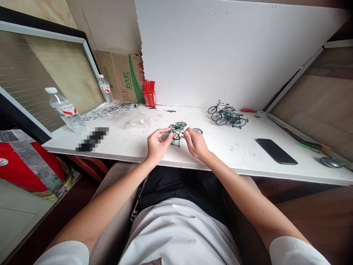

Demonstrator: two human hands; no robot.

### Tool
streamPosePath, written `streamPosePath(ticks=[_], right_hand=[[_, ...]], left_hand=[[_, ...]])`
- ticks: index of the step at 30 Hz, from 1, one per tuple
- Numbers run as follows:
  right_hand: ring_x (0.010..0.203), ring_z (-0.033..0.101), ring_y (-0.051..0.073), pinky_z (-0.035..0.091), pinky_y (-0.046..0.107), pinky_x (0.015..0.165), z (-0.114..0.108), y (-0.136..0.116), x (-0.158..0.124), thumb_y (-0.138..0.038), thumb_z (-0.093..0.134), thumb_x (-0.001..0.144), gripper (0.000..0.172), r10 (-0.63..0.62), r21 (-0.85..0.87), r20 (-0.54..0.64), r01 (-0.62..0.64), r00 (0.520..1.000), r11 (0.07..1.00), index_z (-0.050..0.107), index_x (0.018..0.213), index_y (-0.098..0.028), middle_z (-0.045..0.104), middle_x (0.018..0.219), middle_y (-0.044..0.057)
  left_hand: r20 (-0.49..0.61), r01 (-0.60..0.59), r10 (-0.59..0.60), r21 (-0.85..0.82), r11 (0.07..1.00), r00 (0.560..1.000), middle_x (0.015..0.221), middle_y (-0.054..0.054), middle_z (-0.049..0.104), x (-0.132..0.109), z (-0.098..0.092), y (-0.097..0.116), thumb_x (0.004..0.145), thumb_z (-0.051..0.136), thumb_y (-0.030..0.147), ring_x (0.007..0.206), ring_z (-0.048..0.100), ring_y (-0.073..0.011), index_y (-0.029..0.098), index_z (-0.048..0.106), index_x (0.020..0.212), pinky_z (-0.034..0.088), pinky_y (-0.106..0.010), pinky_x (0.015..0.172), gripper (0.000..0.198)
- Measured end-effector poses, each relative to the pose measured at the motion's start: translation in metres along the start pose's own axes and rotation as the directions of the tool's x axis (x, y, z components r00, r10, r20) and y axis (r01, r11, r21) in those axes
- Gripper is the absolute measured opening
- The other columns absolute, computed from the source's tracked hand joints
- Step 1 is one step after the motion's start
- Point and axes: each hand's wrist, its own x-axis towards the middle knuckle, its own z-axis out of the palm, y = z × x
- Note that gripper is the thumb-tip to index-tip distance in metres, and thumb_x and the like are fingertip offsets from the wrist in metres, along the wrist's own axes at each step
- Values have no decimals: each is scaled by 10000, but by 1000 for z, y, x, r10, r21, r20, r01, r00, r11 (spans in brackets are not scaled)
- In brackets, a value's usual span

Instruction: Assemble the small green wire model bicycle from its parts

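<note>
My left hand (157, 145) is closed, with thumb and fingers pinching a small green curved model bicycle part (166, 134) above the table. Close on its right, my right hand (196, 142) is curled with the thumb pressed to the fingers. A thin tip seems to stick out of it toward the green part, too small to name. Below and between the hands lie more green bicycle pieces (175, 142), partly hidden by my fingers. One small spoked wheel (181, 124) lies just behind them, and another wheel (198, 130) shows behind my right hand.
Several miniature bicycles (227, 115) stand at the back right of the white table (220, 154). A phone (277, 151) and a mouse (331, 162) lie at right. Black part frames (113, 109), clear bags (135, 121), a red box (149, 94) and a water bottle (66, 109) are at left.
</note>
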Motion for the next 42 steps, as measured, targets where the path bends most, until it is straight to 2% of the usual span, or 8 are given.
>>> streamPosePath(ticks=[7,12,15,20,29,35,39,42], right_hand=[[620,573,201,379,312,584,0,6,0,-476,396,1150,269,-98,-106,41,101,994,989,506,1068,-245,674,823,41],[774,657,220,409,330,644,-7,5,3,-410,456,1151,296,-269,-303,9,259,963,917,636,999,-232,737,864,80],[782,680,221,443,340,659,-10,5,4,-414,478,1148,318,-290,-330,9,277,957,903,719,1050,-230,775,870,88],[767,707,226,494,350,690,-11,5,3,-474,481,1141,379,-257,-269,0,248,966,931,770,1120,-230,795,870,100],[610,628,182,445,320,628,-7,1,2,-574,396,1144,525,-177,-181,-21,170,984,969,761,999,-224,728,719,60],[506,562,147,461,297,615,-3,-9,0,-652,417,1117,582,19,60,11,-19,1000,998,702,841,-226,623,552,-11],[501,581,160,524,310,673,-1,-18,1,-718,406,1090,634,148,229,73,-161,986,960,612,733,-237,586,480,-21],[455,554,157,517,310,608,2,-17,1,-746,377,1081,650,200,319,105,-224,974,921,479,668,-255,522,443,-27]], left_hand=[[-17,-17,18,26,1000,1000,1031,-150,827,4,-2,4,813,916,443,966,832,-283,145,771,1057,654,-413,952,411],[-29,5,-4,13,1000,1000,1047,-163,828,6,-4,3,795,922,462,963,834,-296,135,766,1055,655,-433,949,446],[-27,18,-18,2,1000,999,1029,-167,831,8,-5,2,774,935,470,963,835,-306,131,763,1048,657,-437,932,469],[-36,40,-41,-24,999,999,1029,-161,835,8,-4,1,747,951,477,961,837,-306,133,761,1044,652,-424,915,494],[-59,18,-19,-16,1000,998,1054,-159,835,4,-3,3,752,956,469,963,837,-308,137,765,1046,662,-429,910,483],[-52,-12,12,-10,1000,999,1044,-170,836,3,-4,5,768,949,454,968,837,-317,130,781,1031,674,-424,885,450],[-24,-41,42,21,999,999,1066,-172,834,3,-5,8,783,940,456,972,836,-312,137,792,1020,676,-431,913,424],[3,-57,57,51,997,998,1058,-164,835,3,-6,11,786,937,447,977,835,-315,144,801,1013,679,-434,916,403]])
